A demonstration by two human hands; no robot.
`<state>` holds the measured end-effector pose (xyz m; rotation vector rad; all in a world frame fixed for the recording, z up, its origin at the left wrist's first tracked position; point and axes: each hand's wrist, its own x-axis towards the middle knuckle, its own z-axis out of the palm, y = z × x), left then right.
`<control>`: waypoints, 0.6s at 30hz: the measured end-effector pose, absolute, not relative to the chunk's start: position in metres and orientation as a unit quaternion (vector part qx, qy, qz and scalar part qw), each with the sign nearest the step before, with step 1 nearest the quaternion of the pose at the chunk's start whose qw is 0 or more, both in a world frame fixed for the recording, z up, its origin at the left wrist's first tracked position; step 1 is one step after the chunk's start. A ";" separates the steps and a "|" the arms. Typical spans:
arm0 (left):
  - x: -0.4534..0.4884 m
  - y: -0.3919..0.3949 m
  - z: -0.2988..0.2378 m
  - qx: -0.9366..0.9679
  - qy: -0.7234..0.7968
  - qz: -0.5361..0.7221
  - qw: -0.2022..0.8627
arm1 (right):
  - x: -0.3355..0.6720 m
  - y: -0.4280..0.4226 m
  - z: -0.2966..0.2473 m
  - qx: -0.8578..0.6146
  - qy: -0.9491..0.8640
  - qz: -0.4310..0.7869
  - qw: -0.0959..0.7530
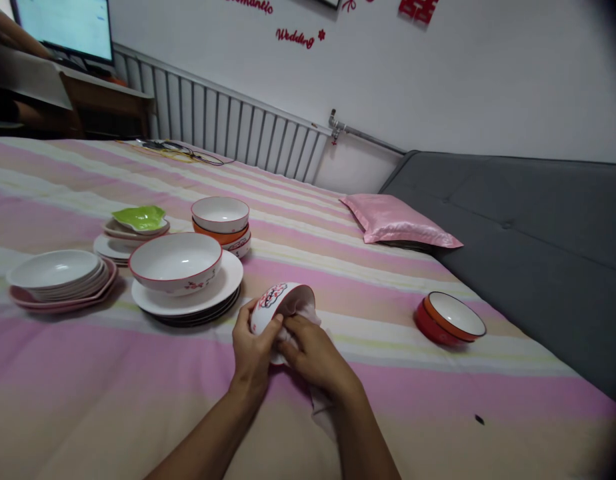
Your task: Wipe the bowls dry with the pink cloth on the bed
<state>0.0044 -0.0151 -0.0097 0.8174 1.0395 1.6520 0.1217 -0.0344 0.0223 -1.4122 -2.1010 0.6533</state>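
- Striped bedsheet (88, 373) in soft pink, cream and pale yellow bands covers the wide flat surface; a ribbed white radiator (228, 127) runs along the wall behind it.
- Left hand (253, 347) is wrapped around a small bowl (275, 300), thumb on the outside wall. The bowl is tipped on its side just above the sheet, near the middle of the view.
- That small bowl is glossy white ceramic, round, with a red-and-black pattern on its outer wall.
- Right hand (313, 357) is closed on a pale, limp cloth (303, 308), pressing it into the bowl's mouth; a loose end hangs below the wrist.
- Just beyond the hands, a large bowl (177, 261), white with a thin red rim, sits on a stack of flat white plates (188, 301).
- Behind it stand nested little bowls (221, 223), white and orange.
- A green leaf-shaped dish (139, 217) tops another pile, and shallow white dishes (55, 270) are stacked at far left.
- Well apart to the right, an orange bowl (451, 319) with a white inside lies tilted.
- A shiny pink pillow (398, 221) rests against a padded grey headboard (528, 227).
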 end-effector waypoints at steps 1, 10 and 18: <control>0.004 -0.016 -0.009 0.337 0.424 0.683 0.490 | 0.122 -0.035 0.023 -0.509 -0.778 0.260 0.262; 0.005 -0.013 -0.012 0.347 0.404 0.694 0.485 | 0.126 -0.034 0.023 -0.389 -0.757 0.425 0.308; 0.000 -0.007 -0.016 0.338 0.407 0.705 0.472 | 0.138 -0.039 0.030 -0.355 -0.663 0.595 0.284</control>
